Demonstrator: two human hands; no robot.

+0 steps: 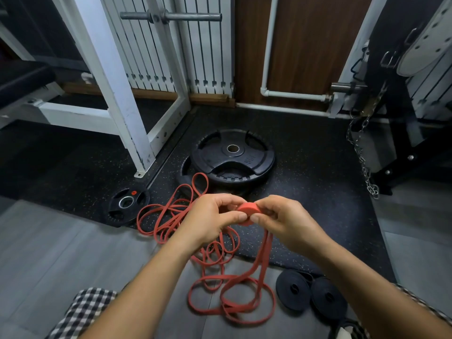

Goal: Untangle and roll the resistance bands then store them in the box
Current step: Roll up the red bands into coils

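A small red roll [247, 211] of resistance band is held in front of me between both hands. My left hand [212, 216] pinches its left side with thumb and fingers, and my right hand [285, 217] grips its right side. From the roll the red band's loose length [263, 255] hangs down to a tangle of red loops [230, 297] on the floor. More red bands [166, 216] lie tangled to the left. Two rolled black bands [293, 289] [329, 297] lie side by side at the lower right. No box is in view.
A large black weight plate [232, 155] lies on another on the dark speckled mat. A small plate [127, 204] sits at the mat's left edge. A white rack leg [132, 133] stands at the left, and a chain [362, 155] hangs at the right.
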